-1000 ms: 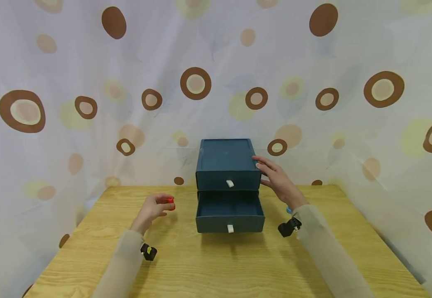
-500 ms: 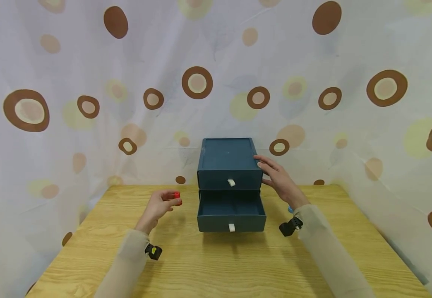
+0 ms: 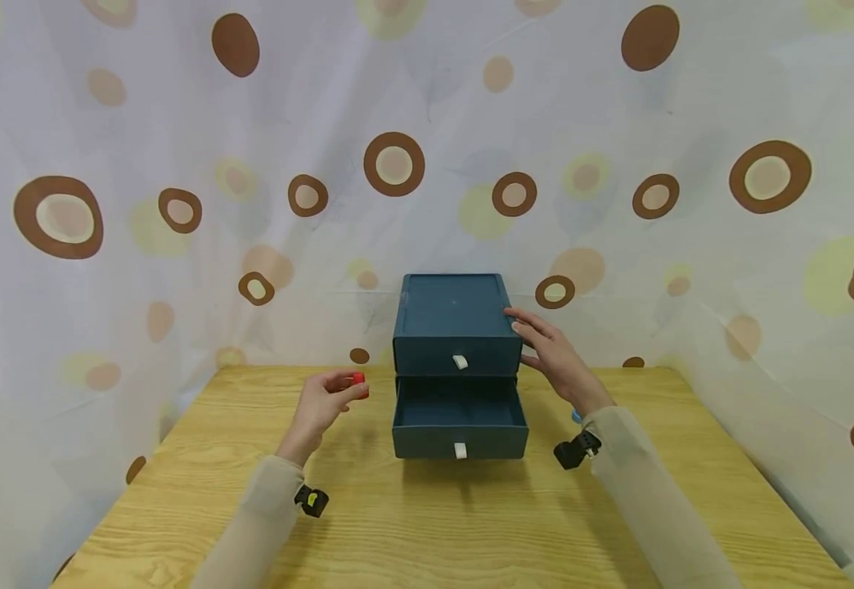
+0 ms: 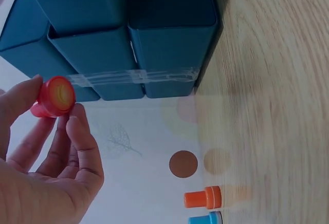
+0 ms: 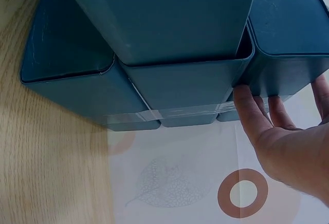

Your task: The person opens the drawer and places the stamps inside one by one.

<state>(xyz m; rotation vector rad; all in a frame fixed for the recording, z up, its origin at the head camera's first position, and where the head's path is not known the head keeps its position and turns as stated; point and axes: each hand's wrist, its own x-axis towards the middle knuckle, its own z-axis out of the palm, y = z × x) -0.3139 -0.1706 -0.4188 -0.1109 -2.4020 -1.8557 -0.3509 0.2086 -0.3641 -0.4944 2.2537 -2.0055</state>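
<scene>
— What is done so far?
— The lower drawer (image 3: 427,442), below centre in the head view, stands pulled out; the upper drawer (image 3: 434,357) is closed. The left hand (image 3: 319,406), left of centre, pinches the red toy stamp (image 4: 59,95) above the table (image 3: 464,532).
— And the right hand (image 3: 558,360)?
— Its fingers are spread against the cabinet (image 3: 452,304), right of centre.
— What remains?
— Seemingly, setting down the stamp, which is outside the drawer. Orange stamp (image 4: 204,198) and blue stamp (image 4: 205,219), bottom of the left wrist view, stand unheld.
</scene>
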